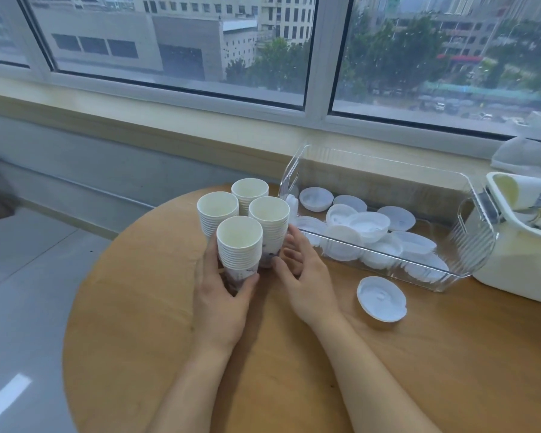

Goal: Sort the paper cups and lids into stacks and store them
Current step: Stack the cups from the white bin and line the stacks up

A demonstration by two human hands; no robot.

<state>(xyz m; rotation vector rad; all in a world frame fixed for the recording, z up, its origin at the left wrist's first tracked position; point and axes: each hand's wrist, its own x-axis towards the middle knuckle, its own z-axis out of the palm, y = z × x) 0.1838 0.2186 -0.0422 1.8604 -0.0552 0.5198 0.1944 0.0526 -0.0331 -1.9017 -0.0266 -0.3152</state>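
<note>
Several stacks of white paper cups stand bunched together on the round wooden table [138, 323]. My left hand [222, 295] grips the nearest stack [239, 245] around its lower part. My right hand [303, 273] lies beside the right-hand stack [269, 223], fingers relaxed and touching its base. Two more stacks [217, 210] [250, 189] stand behind. A clear plastic bin [469, 245] to the right holds several white lids [369, 225]. One loose lid [381, 299] lies on the table in front of the bin.
A cream-white container [512, 257] with patterned paper cups lying in it stands at the far right against the clear bin. The window sill [169, 120] runs behind the table. The table's left edge drops to a grey tiled floor [28, 276].
</note>
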